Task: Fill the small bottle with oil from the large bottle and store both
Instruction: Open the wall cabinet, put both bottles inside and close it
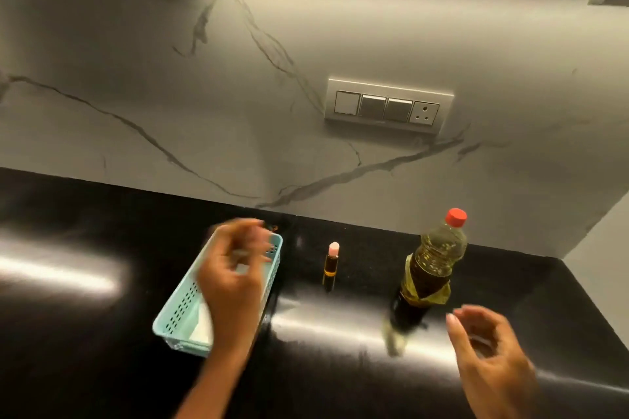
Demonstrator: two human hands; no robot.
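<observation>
Small amber glass bottle with pink cap [331, 269] is standing just right of the left hand [235, 269], whose grasp I cannot tell, while the empty, relaxed right hand [490, 347] is hovering beside the large red-capped plastic oil bottle [432, 269], which, I think, is needing a firm grip at its waist.

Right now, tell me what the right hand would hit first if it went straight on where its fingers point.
Most likely the large bottle: the right hand is beside its lower half, fingers aimed at it, nothing between. Depth is unclear from one view.
</observation>
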